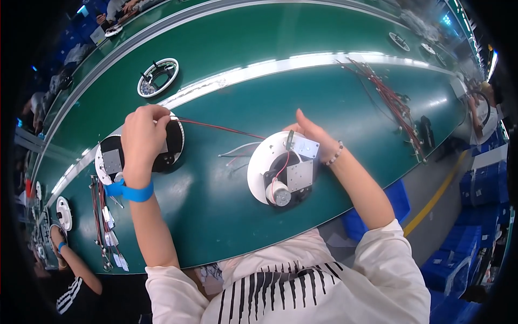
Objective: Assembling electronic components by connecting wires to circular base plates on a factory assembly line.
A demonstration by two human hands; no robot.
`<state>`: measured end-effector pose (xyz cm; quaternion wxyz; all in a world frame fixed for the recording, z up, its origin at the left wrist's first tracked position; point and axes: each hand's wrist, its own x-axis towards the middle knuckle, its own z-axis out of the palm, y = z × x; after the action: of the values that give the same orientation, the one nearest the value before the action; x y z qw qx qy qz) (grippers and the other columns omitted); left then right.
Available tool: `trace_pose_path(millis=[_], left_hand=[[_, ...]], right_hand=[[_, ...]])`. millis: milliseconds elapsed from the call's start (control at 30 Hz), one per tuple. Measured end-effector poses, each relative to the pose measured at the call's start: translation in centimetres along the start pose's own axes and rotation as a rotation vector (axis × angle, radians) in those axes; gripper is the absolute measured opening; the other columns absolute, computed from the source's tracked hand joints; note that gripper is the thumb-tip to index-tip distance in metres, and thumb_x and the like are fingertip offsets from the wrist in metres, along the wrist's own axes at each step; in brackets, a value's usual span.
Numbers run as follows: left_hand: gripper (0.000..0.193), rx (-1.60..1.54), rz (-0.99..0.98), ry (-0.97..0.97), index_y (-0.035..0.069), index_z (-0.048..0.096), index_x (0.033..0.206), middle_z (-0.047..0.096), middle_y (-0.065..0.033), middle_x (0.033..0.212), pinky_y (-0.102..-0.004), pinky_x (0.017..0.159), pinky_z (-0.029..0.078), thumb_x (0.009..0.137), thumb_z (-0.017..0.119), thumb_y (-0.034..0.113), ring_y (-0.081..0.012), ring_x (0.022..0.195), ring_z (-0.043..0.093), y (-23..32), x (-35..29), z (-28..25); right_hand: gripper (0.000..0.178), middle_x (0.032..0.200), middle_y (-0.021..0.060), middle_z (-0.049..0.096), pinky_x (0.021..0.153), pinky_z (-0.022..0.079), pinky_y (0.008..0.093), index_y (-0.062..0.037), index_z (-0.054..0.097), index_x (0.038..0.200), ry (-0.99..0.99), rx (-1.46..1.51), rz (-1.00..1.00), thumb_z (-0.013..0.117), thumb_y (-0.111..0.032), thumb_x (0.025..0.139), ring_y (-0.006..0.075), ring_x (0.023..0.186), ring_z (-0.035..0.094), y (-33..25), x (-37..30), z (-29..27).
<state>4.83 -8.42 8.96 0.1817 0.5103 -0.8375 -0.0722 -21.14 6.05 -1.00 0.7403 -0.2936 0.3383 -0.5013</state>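
Observation:
My left hand (144, 135), a blue band at its wrist, pinches the end of a thin red and dark wire (216, 127). This wire stretches across to a round white housing (258, 171) in front of me. On the housing sit a small white motor (279, 194), a silver square plate (300, 175) and a pale block (306, 147). My right hand (312, 135) grips the housing's far right edge, thumb raised; its other fingers are partly hidden. Beneath my left hand lies a second round black-and-white unit (112, 161), partly covered by the hand.
Bundles of wires lie at the left (103, 221) and far right (391, 100) of the green table (216, 216). A white ring-shaped part (158, 77) rests on the green belt (243, 35) beyond. Blue bins (450, 245) stand at right. A co-worker's arm (78, 264) reaches in at lower left.

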Motion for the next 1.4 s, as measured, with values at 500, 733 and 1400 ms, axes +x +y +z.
trace_pose_path(millis=[500,733,1400], left_hand=[[0.025,-0.961,0.644,-0.342,-0.003,0.057,0.076,0.056,-0.0198,0.074,-0.0381,0.063,0.043,0.081,0.045,0.018,-0.0336,0.072,0.055,7.1,-3.7,7.9],[0.025,-0.863,0.641,-0.536,-0.002,0.059,0.064,0.055,-0.0176,0.056,-0.0365,0.047,0.042,0.07,0.058,0.022,-0.0324,0.051,0.053,5.0,-8.6,-0.4],[0.015,0.795,-0.416,0.314,0.004,0.058,0.068,0.058,-0.0145,0.067,-0.0401,0.056,0.046,0.068,0.061,0.018,-0.0318,0.065,0.057,-33.8,-12.0,-13.3]], right_hand=[[0.051,0.078,0.0058,0.058,0.063,0.044,0.0241,0.0026,0.056,0.091,0.374,-0.271,-0.081,0.031,-0.042,0.088,0.0124,0.07,0.054,1.1,-1.6,0.7],[0.06,0.064,0.0069,0.049,0.05,0.038,0.0229,0.0006,0.051,0.069,0.014,-0.53,-0.206,0.02,-0.047,0.088,0.0135,0.059,0.049,0.7,-1.5,2.9],[0.036,0.066,0.0108,0.053,0.044,0.044,0.0235,0.0025,0.051,0.078,0.125,-0.497,-0.111,0.037,-0.029,0.089,0.017,0.057,0.054,0.6,-0.6,3.0]])
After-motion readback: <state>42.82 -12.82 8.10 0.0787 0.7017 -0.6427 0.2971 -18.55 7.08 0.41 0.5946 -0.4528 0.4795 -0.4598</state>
